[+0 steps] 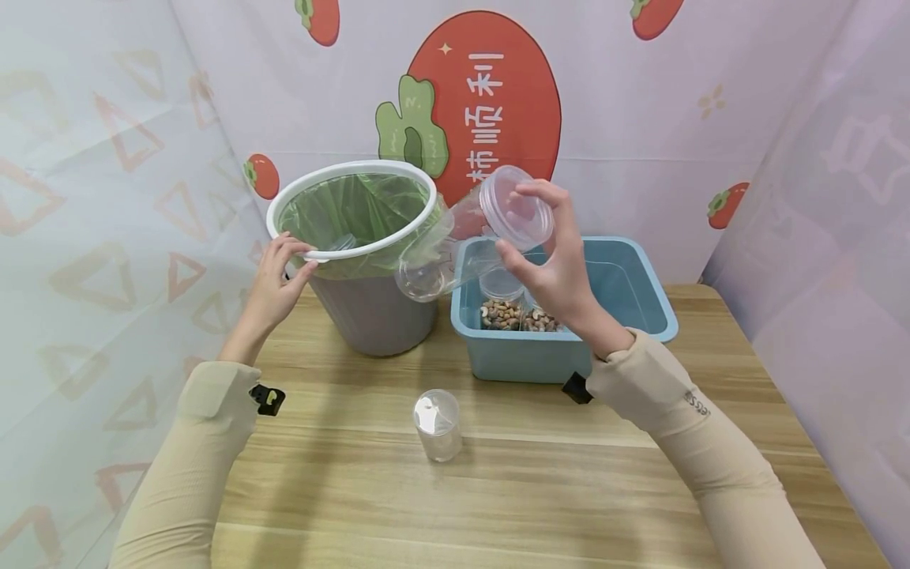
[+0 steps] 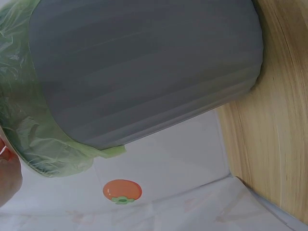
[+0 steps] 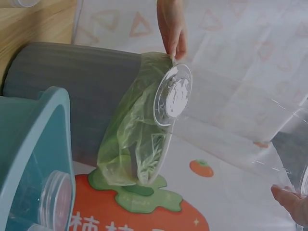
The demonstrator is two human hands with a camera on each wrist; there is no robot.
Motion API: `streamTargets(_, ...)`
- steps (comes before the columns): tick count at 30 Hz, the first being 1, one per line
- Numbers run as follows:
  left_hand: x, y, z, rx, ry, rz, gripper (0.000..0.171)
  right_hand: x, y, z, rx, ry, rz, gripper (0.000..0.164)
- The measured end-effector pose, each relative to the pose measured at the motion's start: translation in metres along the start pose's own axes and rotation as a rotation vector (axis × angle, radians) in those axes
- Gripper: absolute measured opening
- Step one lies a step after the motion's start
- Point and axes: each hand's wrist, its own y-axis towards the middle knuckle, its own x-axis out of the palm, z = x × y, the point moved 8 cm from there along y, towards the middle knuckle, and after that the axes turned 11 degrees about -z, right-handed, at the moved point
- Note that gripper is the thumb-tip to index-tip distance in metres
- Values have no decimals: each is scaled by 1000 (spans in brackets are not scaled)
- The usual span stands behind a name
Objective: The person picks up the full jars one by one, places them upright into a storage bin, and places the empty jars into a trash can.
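Observation:
My right hand [image 1: 565,273] holds a tall clear plastic jar [image 1: 455,251] by its lid end, thumb on one side and fingers on the other. The jar tilts in the air, its base lower and towards the left, beside the rim of a grey trash bin [image 1: 377,320]. In the right wrist view its round base [image 3: 174,96] overlaps the bin's edge. With thumb and fingers, my left hand [image 1: 268,284] grips the bin's white rim at the near left. A green bag [image 1: 370,197] lines the bin; something clear [image 1: 344,242] shows inside.
A blue tub [image 1: 529,356] stands right of the bin, holding clear lidded jars with nuts [image 1: 501,314]. One small clear jar [image 1: 438,427] stands upright on the wooden table [image 1: 498,506]. Printed cloth hangs behind and at both sides.

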Motion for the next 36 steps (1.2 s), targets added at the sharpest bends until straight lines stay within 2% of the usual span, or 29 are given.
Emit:
streamTargets(6,0,0,1,-2,-4,3,19,0,16,-1,-7,-19,5,53)
streamTargets(15,0,0,1,1,-4,4,19,0,41,8,24,-6,67,50)
streamTargets(18,-1,1,0,3,-3,7,19,3,51,13,64,-13,88,50)
streamTargets(21,-1,0,0,-2,-6,5,19,7,60,17,139,-25,104,51)
streamTargets(27,0,0,1,-7,-8,-1,19,18,73,9,226,-42,124,49)
streamTargets(36,0,-1,0,-6,-5,-6,20,34,88,53,241,-90,126,51)
